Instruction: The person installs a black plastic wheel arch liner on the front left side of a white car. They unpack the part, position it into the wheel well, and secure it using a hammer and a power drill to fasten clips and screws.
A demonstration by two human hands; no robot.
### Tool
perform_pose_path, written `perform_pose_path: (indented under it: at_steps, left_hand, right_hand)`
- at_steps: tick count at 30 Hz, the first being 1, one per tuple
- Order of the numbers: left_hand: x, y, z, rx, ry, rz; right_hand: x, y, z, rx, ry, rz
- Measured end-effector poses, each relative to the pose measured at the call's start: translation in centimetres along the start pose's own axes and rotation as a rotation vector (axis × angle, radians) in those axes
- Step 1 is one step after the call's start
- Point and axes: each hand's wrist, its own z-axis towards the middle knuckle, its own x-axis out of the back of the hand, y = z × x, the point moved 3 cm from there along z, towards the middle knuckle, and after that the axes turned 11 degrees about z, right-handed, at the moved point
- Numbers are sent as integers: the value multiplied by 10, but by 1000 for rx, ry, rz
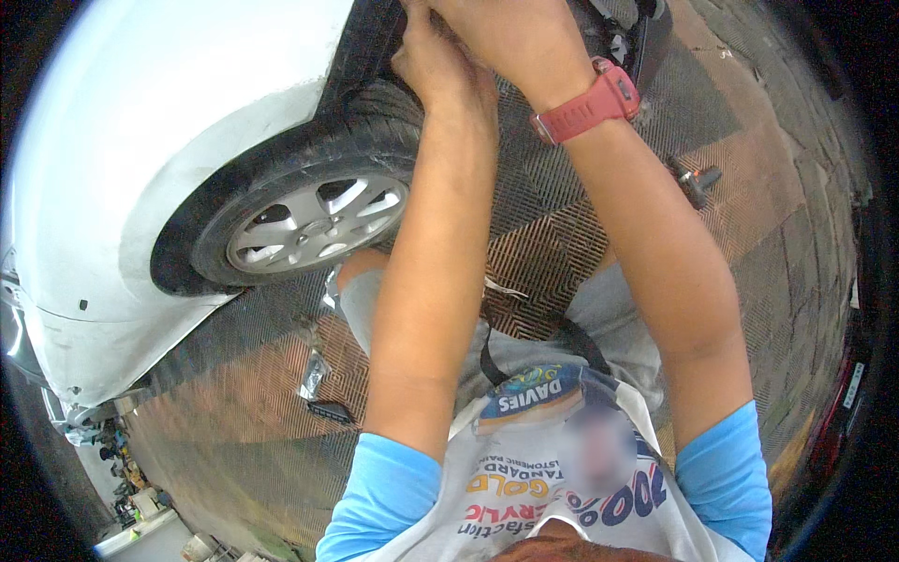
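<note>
1. Both hands were up at the white car's wheel arch (pixel 370 37), just above the front tyre (pixel 375 117), so this looked like the fiddly bit of working on the arch liner.
2. Left hand (pixel 435 61) was curled tight against the arch edge; right hand (pixel 501 33), red watch (pixel 590 103) on the wrist, overlapped it. Couldn't tell what either gripped, fingers were cut off.
3. Next move probably needed a steady pull without slipping onto the tyre.

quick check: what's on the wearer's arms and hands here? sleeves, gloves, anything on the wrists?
Both hands bare, no gloves: left hand, right hand. Forearms uncovered. Short bright blue sleeves end above the elbows on both arms. A chunky red wristwatch with a rubbery strap sits on the right wrist. Left wrist shows nothing worn. No rings visible.
</note>
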Motion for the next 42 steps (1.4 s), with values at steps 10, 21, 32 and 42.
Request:
perform_pose_path:
  at_steps: [10,21,32,42]
  left_hand:
    - [-6,-2,-2,0,81,46]
    - [-17,4,-14,-116,121,-57]
    - [-12,6,-17,-79,36,43]
    - [32,32,-94,-114,3,1426]
  right_hand:
    - [3,-6,5,9,-22,-55]
    - [10,-33,22,451,-261,-790]
    - [3,-13,10,-138,26,314]
    - [-8,16,11,-392,-17,977]
